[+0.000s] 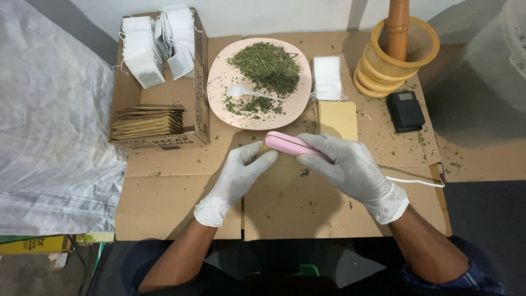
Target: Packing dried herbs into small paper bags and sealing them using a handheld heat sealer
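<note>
Low in the frame, both gloved hands meet over the cardboard-covered table (181,203). The right hand (350,167) is wrapped around a pink handheld sealer (290,145) with a white cord (416,181) trailing right; the left hand (241,172) sits loosely curled, fingertips at the sealer's tip, where a tan packet (285,167) seems to lie (mostly hidden). Above, a pink plate (219,82) still carries a heap of dried green herbs (267,66) and a white spoon (241,91), so plenty looks left to pack. At upper left, a cardboard box (200,82) holds white filter bags (142,55) and stacked tan envelopes (148,121).
</note>
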